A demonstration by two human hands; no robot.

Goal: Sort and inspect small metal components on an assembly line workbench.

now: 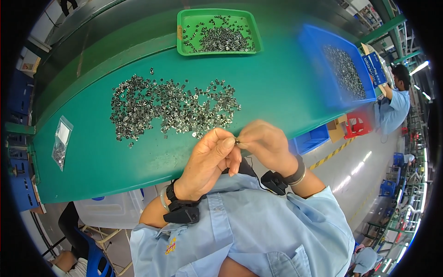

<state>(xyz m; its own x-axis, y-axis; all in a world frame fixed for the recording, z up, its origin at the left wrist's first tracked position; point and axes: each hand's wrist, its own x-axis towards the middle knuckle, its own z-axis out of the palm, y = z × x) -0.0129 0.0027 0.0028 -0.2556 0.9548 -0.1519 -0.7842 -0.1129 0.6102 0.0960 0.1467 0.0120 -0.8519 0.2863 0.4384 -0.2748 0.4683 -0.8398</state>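
Far to the left of both hands, a small clear bag [61, 142] of metal bits lies flat on the green table [277, 87]. Just beyond the hands, a wide scatter of small metal parts [170, 107] is spread across the tabletop. The left hand [210, 159] is curled, thumb and forefinger pinched on a tiny dark metal piece [237, 142], which sits right between the two hands; the right hand [266, 144] meets it there, fingertips pressed together on what seems to be the same piece, though it is too small to be sure. Farther beyond, a green tray [217, 32] holds more parts. To the right, a blue bin [339, 69] holds another heap.
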